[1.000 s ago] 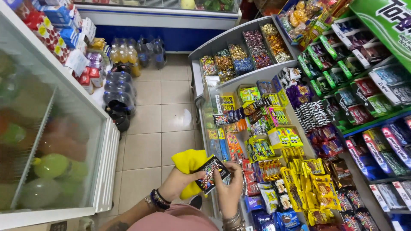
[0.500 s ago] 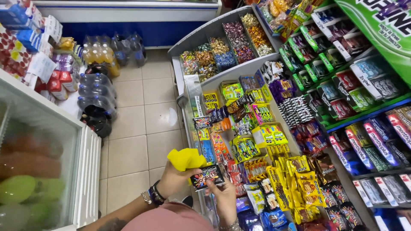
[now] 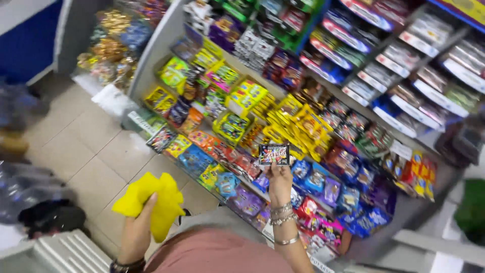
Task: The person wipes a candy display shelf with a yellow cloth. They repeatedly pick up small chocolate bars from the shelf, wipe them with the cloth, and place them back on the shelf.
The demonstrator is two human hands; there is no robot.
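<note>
Left hand [image 3: 135, 230] is clamped on a crumpled yellow cloth [image 3: 149, 199], held low over the tiled floor [image 3: 96, 156]. Open floor runs left of and beyond that hand; a white ribbed cabinet edge [image 3: 60, 253] sits just left and below it, dark blurred bundles [image 3: 45, 215] further left. Right hand [image 3: 279, 181] is raised, fingertips pinching the lower edge of a small flat packet [image 3: 274, 153]. Packet: rectangular, dark face with red, white and blue print, held upright and square to the camera, just in front of the sloped snack shelf [image 3: 283, 126]. Hands are well apart. Tight room at the right hand: shelf edge and rows of yellow, blue and purple packs directly behind and below. Beyond, upper shelves [image 3: 404, 65] of boxed goods, blurred.
</note>
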